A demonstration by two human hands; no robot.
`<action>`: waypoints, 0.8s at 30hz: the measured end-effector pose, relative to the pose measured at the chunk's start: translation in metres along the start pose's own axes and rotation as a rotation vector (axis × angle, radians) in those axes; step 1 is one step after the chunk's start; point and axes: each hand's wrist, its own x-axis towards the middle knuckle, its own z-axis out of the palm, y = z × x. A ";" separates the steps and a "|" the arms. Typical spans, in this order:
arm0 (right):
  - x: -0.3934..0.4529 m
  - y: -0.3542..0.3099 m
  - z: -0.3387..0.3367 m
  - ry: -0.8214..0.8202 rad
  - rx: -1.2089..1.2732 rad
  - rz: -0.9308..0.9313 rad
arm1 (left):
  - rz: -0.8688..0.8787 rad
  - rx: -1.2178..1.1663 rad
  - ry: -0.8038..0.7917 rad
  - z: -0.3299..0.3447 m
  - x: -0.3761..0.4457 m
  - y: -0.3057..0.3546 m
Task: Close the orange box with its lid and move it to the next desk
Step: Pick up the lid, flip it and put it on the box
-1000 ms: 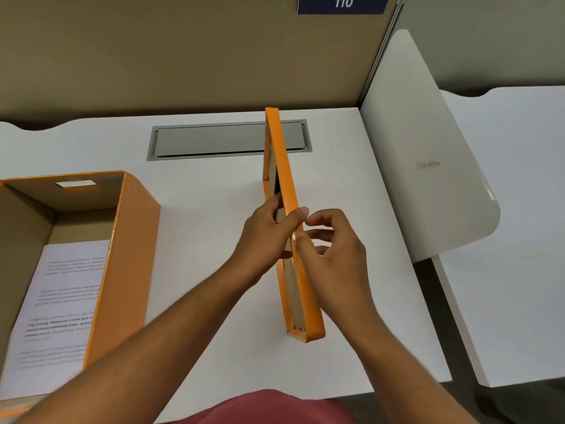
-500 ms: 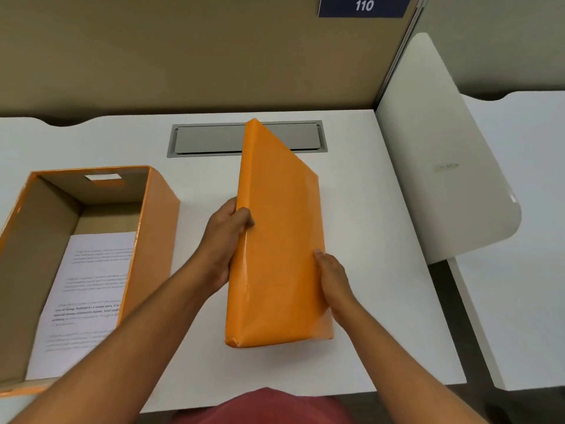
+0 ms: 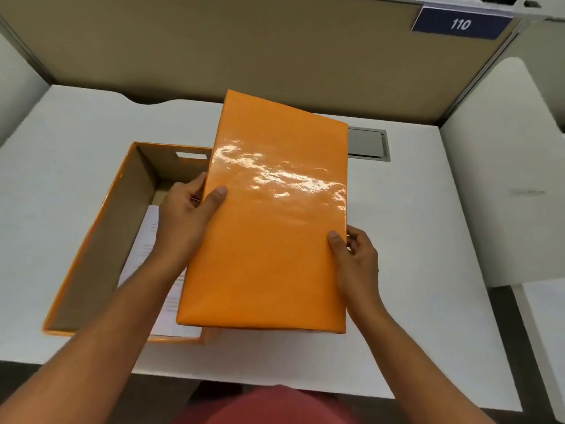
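Two hands holding an orange lid [image 3: 269, 228] above a white table [image 3: 412, 240].
Left hand [image 3: 186, 215] and right hand [image 3: 357, 258] are gripping its side edges, overlapping the open orange box [image 3: 101, 240].

White desk [image 3: 412, 240], grey cable hatch [image 3: 367, 144], beige partition [image 3: 244, 47], blue "110" sign [image 3: 460, 24].

You get bright, even overhead light. Glare streaks across the upper half of the lid [image 3: 272, 215]; just below its near edge lies a soft shadow. Straight lines around it bow outward, and details look slightly soft.
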 end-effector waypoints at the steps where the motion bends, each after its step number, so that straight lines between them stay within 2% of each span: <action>1: -0.008 -0.007 0.014 -0.010 -0.003 -0.019 | 0.004 -0.004 0.026 -0.017 0.003 -0.004; 6: -0.050 -0.026 0.091 -0.049 -0.007 -0.060 | 0.001 0.075 0.056 -0.101 0.018 -0.046; 11: -0.084 -0.024 0.156 -0.045 -0.065 -0.050 | -0.023 0.163 0.082 -0.154 0.030 -0.101; 16: -0.097 -0.022 0.192 0.000 -0.141 -0.040 | -0.011 0.197 0.059 -0.175 0.040 -0.131; 24: -0.102 -0.021 0.212 0.030 -0.254 -0.089 | 0.001 0.206 0.052 -0.184 0.053 -0.144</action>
